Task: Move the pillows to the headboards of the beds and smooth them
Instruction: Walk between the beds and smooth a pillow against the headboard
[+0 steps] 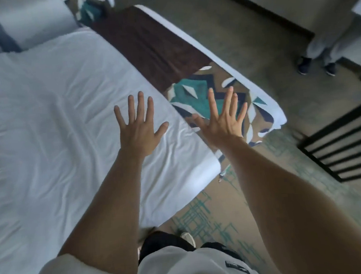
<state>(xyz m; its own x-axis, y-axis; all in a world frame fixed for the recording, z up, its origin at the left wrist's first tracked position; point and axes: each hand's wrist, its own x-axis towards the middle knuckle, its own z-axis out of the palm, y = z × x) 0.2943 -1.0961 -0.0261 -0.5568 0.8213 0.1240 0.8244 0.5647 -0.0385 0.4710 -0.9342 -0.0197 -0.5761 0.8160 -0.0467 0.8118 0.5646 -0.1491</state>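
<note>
A bed [45, 130] with a wrinkled white cover fills the left of the view. Across its foot lies a runner [153, 46], dark brown with a teal, navy and white patterned end [196, 101]. My left hand [139, 127] is stretched out over the white cover, fingers spread and holding nothing. My right hand [221, 120] is held out beside it over the patterned end of the runner, fingers spread as well. I cannot tell whether either palm touches the fabric. No pillow is clearly in view.
A second white bed [28, 23] stands at the top left. Another person's legs and dark shoes [316, 61] are at the right by a wall. A black slatted rack [346, 143] stands at the right edge. Patterned carpet [203, 217] runs along the bed.
</note>
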